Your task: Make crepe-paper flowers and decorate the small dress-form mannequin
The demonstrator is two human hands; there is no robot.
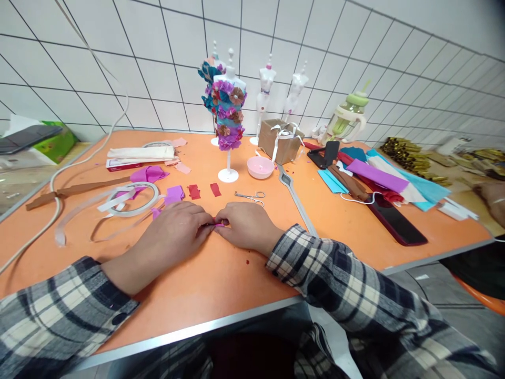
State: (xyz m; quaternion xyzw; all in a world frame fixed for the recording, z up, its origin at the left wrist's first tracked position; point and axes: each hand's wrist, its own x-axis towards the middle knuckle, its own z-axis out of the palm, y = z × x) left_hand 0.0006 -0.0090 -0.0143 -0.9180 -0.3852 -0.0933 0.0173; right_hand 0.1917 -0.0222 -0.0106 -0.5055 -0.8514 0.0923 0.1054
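Tabletop (205,292), purple scrap (219,225) within two-handed grip (246,223)

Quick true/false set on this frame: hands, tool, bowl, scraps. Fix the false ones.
1. The left hand and right hand meet at a small purple piece. True.
2. The right hand lies flat with its fingers spread. False: its thumb and fingers are bent in a pinch at the piece.
3. A scissor-handled metal tool lies on the orange table, just beyond the right hand. True.
4. The flower-covered dress form stands left of the pink bowl. True.
5. The pink bowl is upside down. False: it stands with its opening up.
6. Nothing red lies on the table. False: two red scraps lie beyond the hands.
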